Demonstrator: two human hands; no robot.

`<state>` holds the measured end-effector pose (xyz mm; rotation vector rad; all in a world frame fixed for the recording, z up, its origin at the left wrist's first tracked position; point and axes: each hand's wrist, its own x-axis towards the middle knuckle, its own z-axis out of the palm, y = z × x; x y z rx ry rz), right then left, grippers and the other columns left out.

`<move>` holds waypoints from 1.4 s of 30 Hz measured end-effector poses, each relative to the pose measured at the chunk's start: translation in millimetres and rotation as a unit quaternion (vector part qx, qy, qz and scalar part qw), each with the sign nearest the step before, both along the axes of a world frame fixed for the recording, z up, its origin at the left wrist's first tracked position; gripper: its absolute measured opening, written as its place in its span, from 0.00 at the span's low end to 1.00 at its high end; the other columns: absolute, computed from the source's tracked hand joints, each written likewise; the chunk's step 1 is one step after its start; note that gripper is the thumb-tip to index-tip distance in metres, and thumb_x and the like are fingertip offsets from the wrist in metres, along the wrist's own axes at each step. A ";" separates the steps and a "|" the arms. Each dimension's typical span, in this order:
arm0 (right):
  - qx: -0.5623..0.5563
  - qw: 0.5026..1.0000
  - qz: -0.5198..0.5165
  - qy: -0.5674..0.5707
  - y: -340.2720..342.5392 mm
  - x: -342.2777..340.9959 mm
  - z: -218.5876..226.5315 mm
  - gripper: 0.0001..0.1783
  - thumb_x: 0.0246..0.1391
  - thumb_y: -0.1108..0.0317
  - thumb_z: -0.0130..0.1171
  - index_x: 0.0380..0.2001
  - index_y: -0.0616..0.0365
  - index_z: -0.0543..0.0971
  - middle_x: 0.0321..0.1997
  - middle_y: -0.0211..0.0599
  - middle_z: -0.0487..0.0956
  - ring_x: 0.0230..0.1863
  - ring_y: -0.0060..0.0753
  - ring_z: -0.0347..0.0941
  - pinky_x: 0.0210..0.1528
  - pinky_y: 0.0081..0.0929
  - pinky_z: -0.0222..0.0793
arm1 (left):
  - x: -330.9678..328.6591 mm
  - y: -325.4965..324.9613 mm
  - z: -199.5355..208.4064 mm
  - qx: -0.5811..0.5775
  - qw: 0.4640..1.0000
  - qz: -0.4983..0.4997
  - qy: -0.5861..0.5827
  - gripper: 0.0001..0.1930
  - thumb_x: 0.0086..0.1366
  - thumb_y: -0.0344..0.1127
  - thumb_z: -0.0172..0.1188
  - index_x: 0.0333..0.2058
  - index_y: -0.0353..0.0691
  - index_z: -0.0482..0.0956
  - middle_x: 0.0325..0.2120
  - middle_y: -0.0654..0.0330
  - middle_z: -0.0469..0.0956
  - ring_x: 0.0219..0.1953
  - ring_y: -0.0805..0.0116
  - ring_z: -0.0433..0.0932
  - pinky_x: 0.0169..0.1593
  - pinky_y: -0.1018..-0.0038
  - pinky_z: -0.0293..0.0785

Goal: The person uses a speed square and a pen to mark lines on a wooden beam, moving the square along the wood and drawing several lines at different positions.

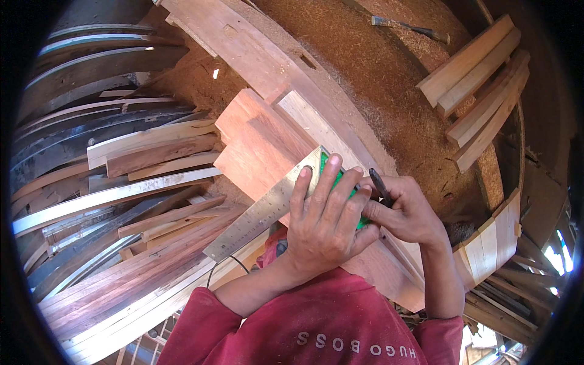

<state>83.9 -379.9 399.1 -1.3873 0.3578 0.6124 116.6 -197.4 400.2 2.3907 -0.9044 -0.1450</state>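
A try square with a metal blade (258, 216) and a green stock (324, 163) lies across pinkish-brown wooden boards (258, 143). My left hand (322, 222) holds it, fingers spread over the blade and stock, thumb toward my right hand. Close beside it on the right, my right hand (404, 207) grips a dark pen-like marking tool (378, 182) between thumb and fingers. The tool slants up and left over the stock's right side; whether its end touches the wood cannot be made out. The lower part of the stock is hidden under my fingers.
Many strips of timber (152, 140) are stacked at the left. A long mortised plank (243, 42) runs beyond the boards. Sawdust (340, 79) covers the area on the far side, where a chisel (413, 28) lies. Several cut pieces (474, 67) rest at the upper right.
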 end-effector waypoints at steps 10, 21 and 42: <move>-0.162 0.982 0.009 -0.096 -20.9 14.5 24.1 0.11 0.59 0.72 0.62 0.45 0.63 0.82 0.31 0.28 0.78 0.26 0.14 0.67 0.30 0.19 0.63 | -1.2 -0.7 1.8 0.002 1.000 0.013 0.021 0.24 0.55 0.54 0.69 0.45 0.44 0.80 0.55 0.58 0.76 0.69 0.53 0.68 0.72 0.47 0.53; -0.204 0.922 0.008 -0.328 42.6 88.7 51.9 0.09 0.61 0.65 0.65 0.34 0.61 0.81 0.33 0.38 0.79 0.32 0.30 0.74 0.37 0.30 0.69 | -3.3 6.7 3.8 0.010 0.997 -0.005 0.077 0.28 0.54 0.49 0.70 0.49 0.38 0.80 0.55 0.50 0.76 0.65 0.52 0.71 0.68 0.46 0.61; -0.352 0.848 0.148 -0.367 37.3 118.7 54.5 0.07 0.50 0.69 0.73 0.29 0.55 0.82 0.27 0.34 0.80 0.31 0.38 0.75 0.38 0.37 0.67 | -1.5 6.2 0.2 -0.033 0.999 -0.004 0.017 0.25 0.59 0.51 0.65 0.48 0.38 0.81 0.51 0.49 0.77 0.60 0.52 0.74 0.72 0.45 0.56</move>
